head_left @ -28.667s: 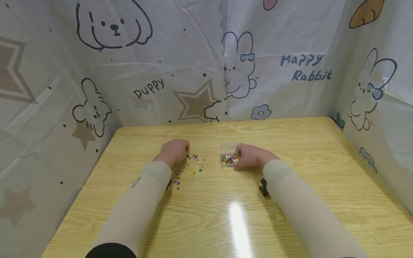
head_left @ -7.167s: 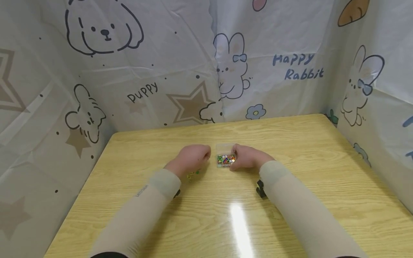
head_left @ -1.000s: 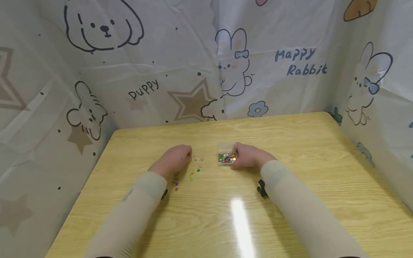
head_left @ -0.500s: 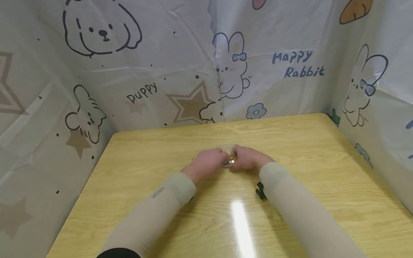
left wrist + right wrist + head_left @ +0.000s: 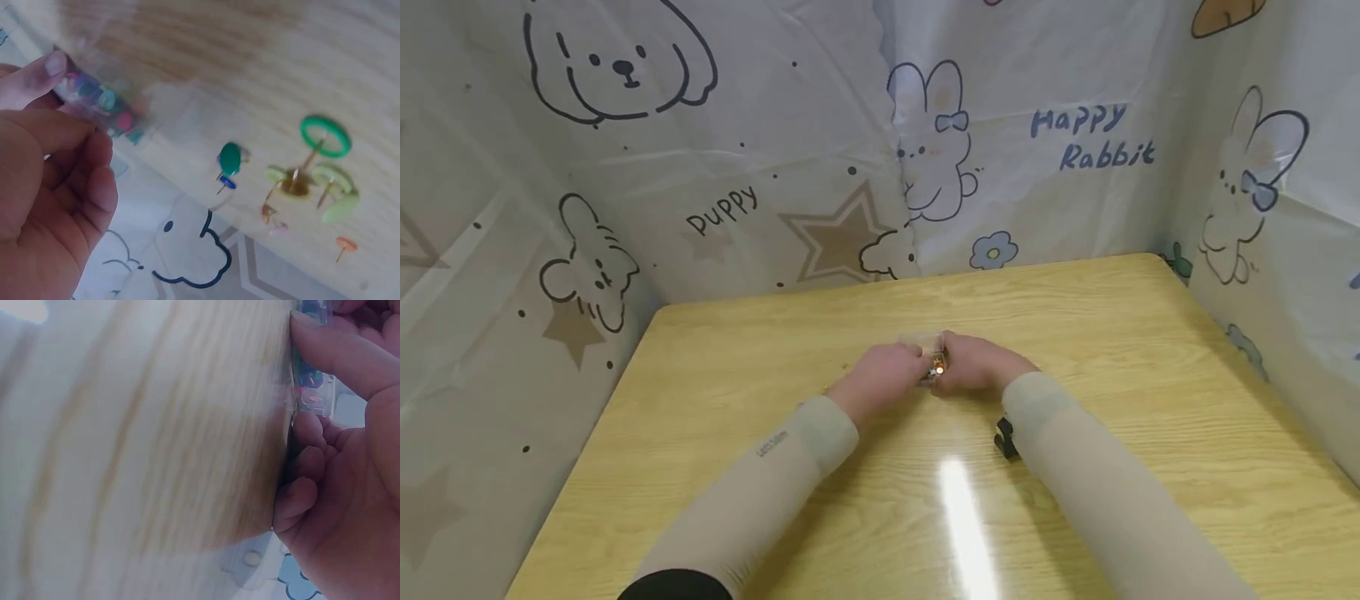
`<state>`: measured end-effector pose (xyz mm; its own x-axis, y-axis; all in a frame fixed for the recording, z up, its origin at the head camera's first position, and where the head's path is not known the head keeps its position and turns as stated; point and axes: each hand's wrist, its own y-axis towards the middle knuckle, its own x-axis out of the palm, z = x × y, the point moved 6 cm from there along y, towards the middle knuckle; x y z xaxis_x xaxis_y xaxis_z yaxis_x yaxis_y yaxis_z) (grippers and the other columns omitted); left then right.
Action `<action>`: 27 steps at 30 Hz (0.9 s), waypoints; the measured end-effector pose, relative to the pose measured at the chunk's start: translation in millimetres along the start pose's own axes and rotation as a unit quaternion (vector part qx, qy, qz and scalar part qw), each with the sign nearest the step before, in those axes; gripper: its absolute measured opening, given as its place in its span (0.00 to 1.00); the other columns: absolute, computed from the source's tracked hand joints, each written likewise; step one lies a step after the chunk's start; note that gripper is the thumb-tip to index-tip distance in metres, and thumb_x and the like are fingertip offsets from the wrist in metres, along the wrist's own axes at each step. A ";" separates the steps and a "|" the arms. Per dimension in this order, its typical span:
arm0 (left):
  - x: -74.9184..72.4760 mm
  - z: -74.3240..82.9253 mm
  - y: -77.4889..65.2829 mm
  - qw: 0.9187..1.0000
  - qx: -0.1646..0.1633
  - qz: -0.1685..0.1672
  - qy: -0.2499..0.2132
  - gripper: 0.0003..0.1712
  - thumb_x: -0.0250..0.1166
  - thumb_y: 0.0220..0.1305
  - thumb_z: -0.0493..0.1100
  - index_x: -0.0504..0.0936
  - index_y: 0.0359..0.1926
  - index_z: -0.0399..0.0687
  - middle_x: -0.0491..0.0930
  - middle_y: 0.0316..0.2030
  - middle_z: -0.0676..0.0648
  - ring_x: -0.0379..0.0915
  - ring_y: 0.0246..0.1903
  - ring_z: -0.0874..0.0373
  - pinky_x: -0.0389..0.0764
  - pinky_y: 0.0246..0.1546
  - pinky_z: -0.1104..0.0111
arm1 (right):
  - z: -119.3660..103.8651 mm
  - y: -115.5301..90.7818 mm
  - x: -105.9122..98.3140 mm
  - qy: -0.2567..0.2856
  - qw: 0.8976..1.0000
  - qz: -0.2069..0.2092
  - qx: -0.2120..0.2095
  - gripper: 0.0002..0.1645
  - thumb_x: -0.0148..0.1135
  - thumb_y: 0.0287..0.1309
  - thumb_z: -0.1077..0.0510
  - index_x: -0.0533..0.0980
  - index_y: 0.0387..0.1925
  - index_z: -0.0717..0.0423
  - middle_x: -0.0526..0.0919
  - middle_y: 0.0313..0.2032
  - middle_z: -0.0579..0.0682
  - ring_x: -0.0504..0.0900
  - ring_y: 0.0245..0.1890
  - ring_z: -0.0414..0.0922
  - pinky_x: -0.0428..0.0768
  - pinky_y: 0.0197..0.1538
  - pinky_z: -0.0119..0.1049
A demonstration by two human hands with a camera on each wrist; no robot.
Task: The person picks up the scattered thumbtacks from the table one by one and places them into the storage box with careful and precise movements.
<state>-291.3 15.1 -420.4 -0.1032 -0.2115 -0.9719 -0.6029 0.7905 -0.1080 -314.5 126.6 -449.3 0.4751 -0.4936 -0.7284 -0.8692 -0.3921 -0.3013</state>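
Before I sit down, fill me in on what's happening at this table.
A person's right hand grips an open, clear box of colourful thumbtacks. The left hand is at the box with its fingers curled; whether it holds anything is hidden. Several loose thumbtacks lie on the table, outside the box.
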 end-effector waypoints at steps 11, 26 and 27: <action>-15.1 -33.1 -33.1 0.994 -0.051 0.026 -0.088 0.11 0.55 0.66 0.34 0.78 0.44 0.54 0.80 0.37 0.57 0.73 0.31 0.64 0.79 0.31 0.68 | -0.8 0.2 0.3 0.011 1.000 -0.007 0.009 0.32 0.74 0.42 0.49 0.66 0.45 0.50 0.77 0.38 0.49 0.73 0.36 0.46 0.72 0.43 0.42; 11.6 -110.5 -88.6 0.962 -0.193 -0.034 -0.189 0.05 0.56 0.65 0.41 0.78 0.34 0.53 0.78 0.30 0.53 0.69 0.29 0.58 0.75 0.35 0.61 | -2.2 -1.5 1.9 0.025 1.000 -0.011 0.016 0.32 0.74 0.43 0.51 0.65 0.46 0.51 0.77 0.40 0.49 0.72 0.35 0.46 0.71 0.41 0.40; 15.5 -111.2 -90.6 0.959 -0.197 -0.046 -0.201 0.04 0.57 0.64 0.41 0.78 0.32 0.53 0.77 0.28 0.53 0.69 0.27 0.58 0.74 0.33 0.62 | -2.8 -0.9 2.1 0.019 1.000 -0.011 0.015 0.32 0.74 0.43 0.51 0.65 0.46 0.51 0.77 0.40 0.49 0.72 0.36 0.45 0.71 0.41 0.40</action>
<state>-326.2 -123.7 -402.4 0.2304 0.0318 -0.9726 -0.8546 0.4846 -0.1866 -312.4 123.8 -448.8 0.4987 -0.5145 -0.6975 -0.8618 -0.3803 -0.3357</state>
